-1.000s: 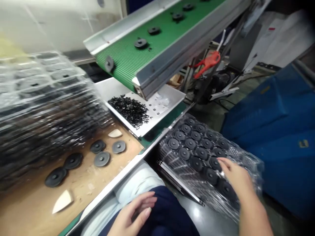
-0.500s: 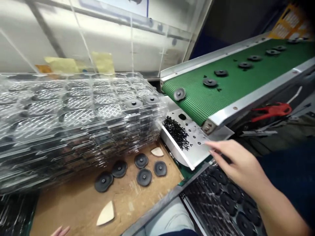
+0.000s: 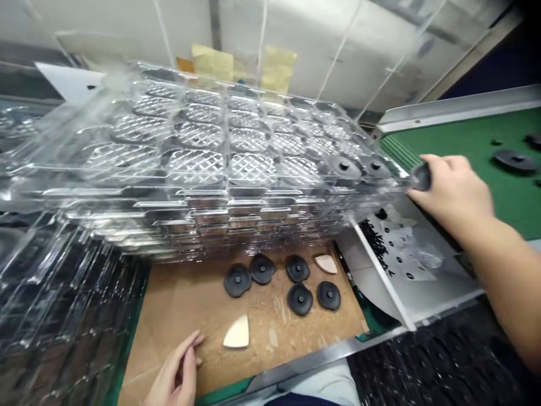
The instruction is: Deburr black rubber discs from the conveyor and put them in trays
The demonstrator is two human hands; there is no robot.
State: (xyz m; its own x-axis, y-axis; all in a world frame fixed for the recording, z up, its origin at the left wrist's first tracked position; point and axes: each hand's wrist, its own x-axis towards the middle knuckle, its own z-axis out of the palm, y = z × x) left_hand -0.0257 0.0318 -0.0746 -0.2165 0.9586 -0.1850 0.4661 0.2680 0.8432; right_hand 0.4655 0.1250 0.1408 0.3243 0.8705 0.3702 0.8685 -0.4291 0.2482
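Observation:
My right hand (image 3: 454,189) pinches a dark grey rubber-like disc (image 3: 421,176) at the belt's near end, beside the right corner of the stacked clear plastic trays (image 3: 253,169). In the top tray's front right pockets sit two similar discs, one of them a disc with a black stud (image 3: 344,165). My left hand (image 3: 175,375) rests low over the brown board (image 3: 190,304), fingers loosely curled and apart, with nothing visible in them. Several dark discs (image 3: 300,299) lie on that board, along with a cream wedge-shaped piece (image 3: 237,332) and a smaller pale piece (image 3: 326,264).
The green conveyor belt (image 3: 460,132) carries more discs at the right. Below it, a white bin (image 3: 382,276) holds small black parts (image 3: 374,239). More clear trays (image 3: 54,316) are stacked at left; a tray of dark discs (image 3: 439,355) sits lower right.
My view has swung right. My right hand has moved from above the white bin to the belt's end and taken hold of a disc. More of my left hand shows.

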